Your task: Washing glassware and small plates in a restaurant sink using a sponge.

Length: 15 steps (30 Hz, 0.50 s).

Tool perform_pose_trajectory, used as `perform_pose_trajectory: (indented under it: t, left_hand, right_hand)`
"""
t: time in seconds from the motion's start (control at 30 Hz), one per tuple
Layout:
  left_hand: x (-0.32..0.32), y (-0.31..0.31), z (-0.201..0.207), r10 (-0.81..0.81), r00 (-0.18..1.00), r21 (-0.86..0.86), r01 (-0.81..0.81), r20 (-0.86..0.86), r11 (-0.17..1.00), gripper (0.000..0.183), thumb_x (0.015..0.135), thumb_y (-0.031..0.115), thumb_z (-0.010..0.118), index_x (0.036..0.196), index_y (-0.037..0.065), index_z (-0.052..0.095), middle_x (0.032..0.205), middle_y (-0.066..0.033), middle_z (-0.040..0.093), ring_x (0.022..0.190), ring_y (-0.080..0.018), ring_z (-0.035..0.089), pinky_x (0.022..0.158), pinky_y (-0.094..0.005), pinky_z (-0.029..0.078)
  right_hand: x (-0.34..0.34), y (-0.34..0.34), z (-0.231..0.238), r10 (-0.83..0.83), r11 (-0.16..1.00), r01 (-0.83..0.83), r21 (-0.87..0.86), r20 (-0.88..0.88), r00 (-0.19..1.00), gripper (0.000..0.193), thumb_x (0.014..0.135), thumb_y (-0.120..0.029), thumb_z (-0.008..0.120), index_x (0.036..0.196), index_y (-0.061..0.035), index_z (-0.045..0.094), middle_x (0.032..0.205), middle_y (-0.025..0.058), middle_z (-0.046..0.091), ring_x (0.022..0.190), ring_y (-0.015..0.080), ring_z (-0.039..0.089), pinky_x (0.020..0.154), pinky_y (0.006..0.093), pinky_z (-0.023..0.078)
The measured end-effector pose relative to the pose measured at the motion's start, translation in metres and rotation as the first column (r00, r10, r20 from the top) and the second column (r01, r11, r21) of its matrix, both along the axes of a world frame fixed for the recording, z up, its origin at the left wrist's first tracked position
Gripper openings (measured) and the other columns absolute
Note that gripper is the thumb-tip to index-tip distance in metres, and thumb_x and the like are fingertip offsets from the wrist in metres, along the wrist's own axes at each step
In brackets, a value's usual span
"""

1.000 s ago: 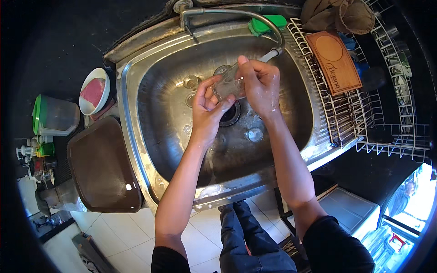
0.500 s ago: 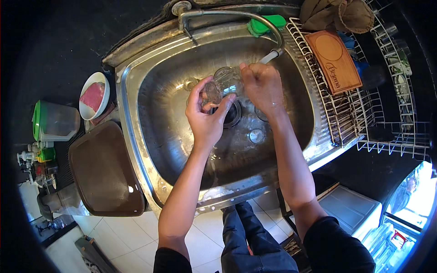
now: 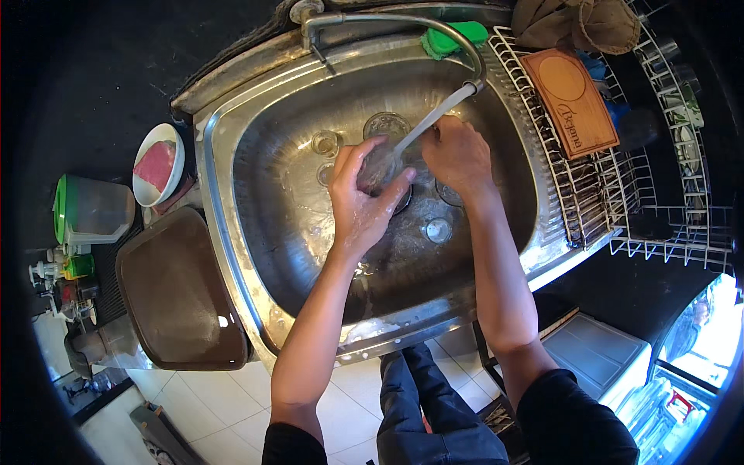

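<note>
Inside the metal sink point(image 3: 267, 248), my left hand point(image 3: 358, 209) is curled around a clear drinking glass point(image 3: 377, 169). A stream of water point(image 3: 432, 118) from the faucet point(image 3: 403, 18) falls onto that glass. Just to its right, my right hand point(image 3: 465, 163) is closed with the fingers bent inward; what they hold, if anything, is hidden. Other clear glassware lies in the basin: a small glass point(image 3: 325, 143) at the far left, a wider glass point(image 3: 387, 124) behind my left hand, and a small glass point(image 3: 437, 230) nearer me. The drain is partly covered by my left hand.
A green scrub brush point(image 3: 457, 39) rests on the sink's back rim. On the right, a wire dish rack point(image 3: 573, 209) carries a wooden board point(image 3: 572, 101). Along the left stand a white bowl point(image 3: 179, 172) with a pink cloth point(image 3: 157, 165) and a brown tray point(image 3: 182, 298).
The water stream now slants left onto the glass in my left hand. My right hand has shifted slightly right, away from the glass, and the glass has turned in my left hand.
</note>
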State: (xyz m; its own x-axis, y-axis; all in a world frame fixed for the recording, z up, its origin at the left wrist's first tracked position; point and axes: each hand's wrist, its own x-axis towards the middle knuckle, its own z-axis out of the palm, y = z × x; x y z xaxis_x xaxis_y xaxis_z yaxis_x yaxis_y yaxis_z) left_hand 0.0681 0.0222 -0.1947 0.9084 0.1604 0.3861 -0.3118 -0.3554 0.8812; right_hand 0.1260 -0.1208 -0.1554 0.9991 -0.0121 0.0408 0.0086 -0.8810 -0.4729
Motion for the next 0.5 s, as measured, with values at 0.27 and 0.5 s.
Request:
perform_pose_trajectory:
  t: [0.27, 0.5]
  left_hand:
    - [0.001, 0.009, 0.008, -0.135, 0.959, -0.670, -0.071, -0.251, 0.739, 0.032, 0.086, 0.015, 0.065, 0.114, 0.006, 0.054, 0.095, -0.0041, 0.060, 0.074, -0.0090, 0.055, 0.051, -0.0244, 0.052]
    - [0.002, 0.021, 0.002, -0.345, 0.917, -0.929, -0.065, -0.200, 0.365, 0.039, 0.087, 0.026, 0.055, 0.120, 0.009, 0.046, 0.100, -0.0086, 0.058, 0.073, -0.0139, 0.056, 0.059, -0.0268, 0.051]
  right_hand:
    - [0.003, 0.003, 0.006, 0.133, 0.860, -0.119, 0.497, 0.006, 0.991, 0.040, 0.091, -0.032, 0.054, 0.069, 0.0011, 0.060, 0.065, 0.0157, 0.060, 0.059, 0.0294, 0.057, 0.056, 0.0402, 0.042]
    - [-0.001, 0.011, 0.015, 0.181, 0.714, -0.467, 0.522, 0.506, 0.843, 0.027, 0.085, -0.017, 0.065, 0.067, 0.0016, 0.058, 0.059, 0.0082, 0.055, 0.051, 0.0168, 0.048, 0.050, 0.0292, 0.038]
